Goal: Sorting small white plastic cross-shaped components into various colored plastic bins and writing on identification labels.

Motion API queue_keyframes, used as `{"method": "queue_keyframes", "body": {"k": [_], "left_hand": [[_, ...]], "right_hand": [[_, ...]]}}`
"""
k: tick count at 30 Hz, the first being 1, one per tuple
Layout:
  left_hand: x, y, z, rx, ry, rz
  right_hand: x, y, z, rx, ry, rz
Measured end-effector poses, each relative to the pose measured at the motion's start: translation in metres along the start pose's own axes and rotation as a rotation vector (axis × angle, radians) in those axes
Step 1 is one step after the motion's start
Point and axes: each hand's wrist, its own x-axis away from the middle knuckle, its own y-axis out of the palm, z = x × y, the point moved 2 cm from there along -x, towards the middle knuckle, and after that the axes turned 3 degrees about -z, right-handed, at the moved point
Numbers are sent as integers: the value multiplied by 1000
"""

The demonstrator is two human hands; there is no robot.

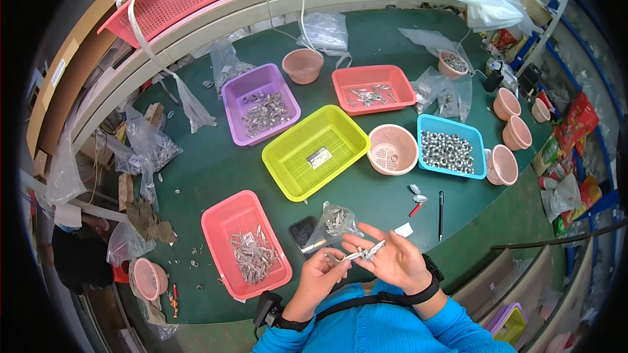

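My left hand pinches a thin silver metal piece between thumb and fingers. Beside it, my right hand is open, palm up with fingers spread, and small silver metal parts lie on it. The thin piece reaches across to those parts; whether they are joined I cannot tell. Just beyond my hands sits a clear plastic bag of similar metal parts, next to a dark phone. To the left stands a pink-red basket holding a heap of long silver parts.
Farther back are a yellow-green basket with a label inside, a purple basket, a red basket, a blue basket of metal rings and a round pink basket. A black pen lies at right on the green table.
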Motion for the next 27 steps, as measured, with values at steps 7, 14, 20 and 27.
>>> {"method": "queue_keyframes", "body": {"k": [7,14,20,27], "left_hand": [[2,0,3,96,0,-9],[5,2,7,315,-22,-47],[7,3,7,380,-72,-12],[9,5,9,411,-68,-40]], "right_hand": [[1,3,2,-34,11,-11],[3,2,3,-92,27,-2],[4,3,3,-93,27,4],[5,1,3,-117,27,0]]}}
